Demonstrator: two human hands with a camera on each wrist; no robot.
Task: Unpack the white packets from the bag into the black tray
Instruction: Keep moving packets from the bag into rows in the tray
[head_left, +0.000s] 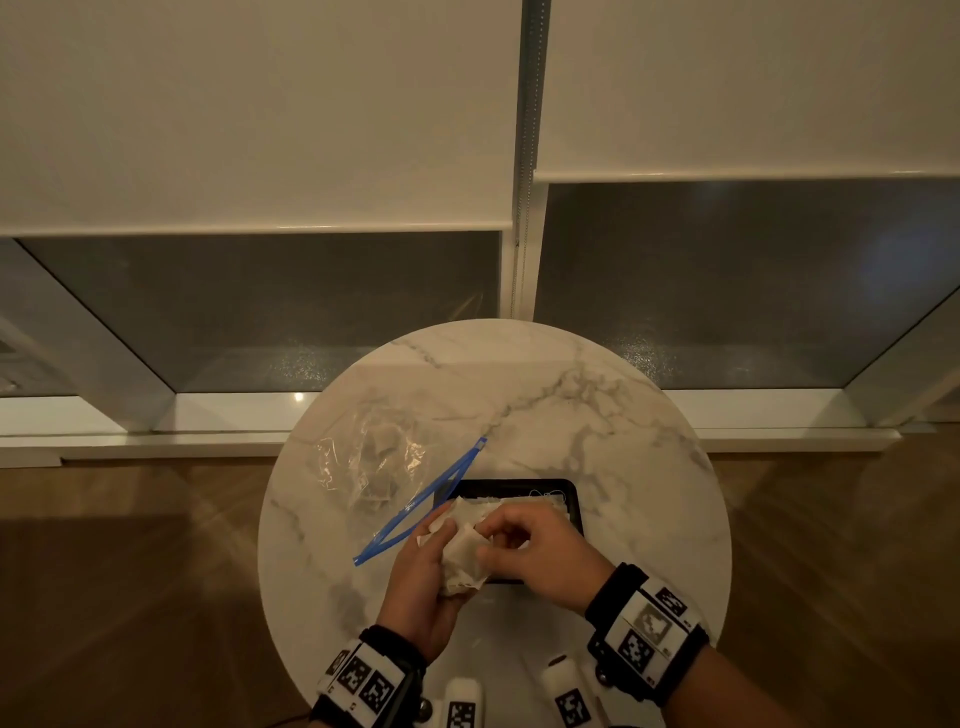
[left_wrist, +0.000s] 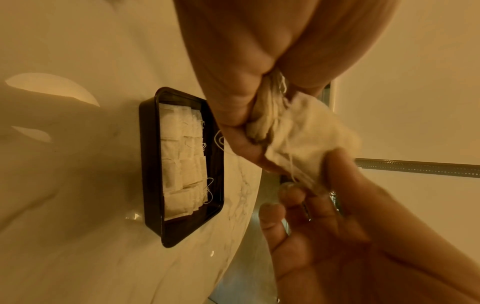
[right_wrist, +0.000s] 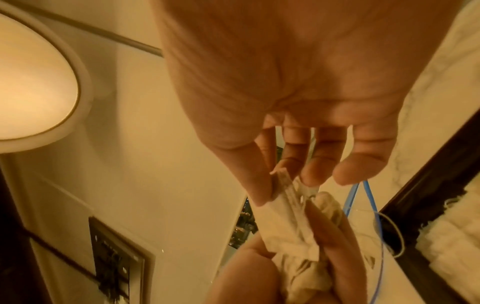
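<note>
We see a round marble table bearing the black tray and a clear bag, seemingly holding packets.

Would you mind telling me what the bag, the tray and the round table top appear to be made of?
The bag looks like thin clear plastic film: see-through, crinkled, glinting, with a blue zip strip. The black tray seems to be glossy moulded plastic, judging by its rounded corners and shiny rim. The table top looks like polished white marble with grey veins, though it may be an imitation.
</note>
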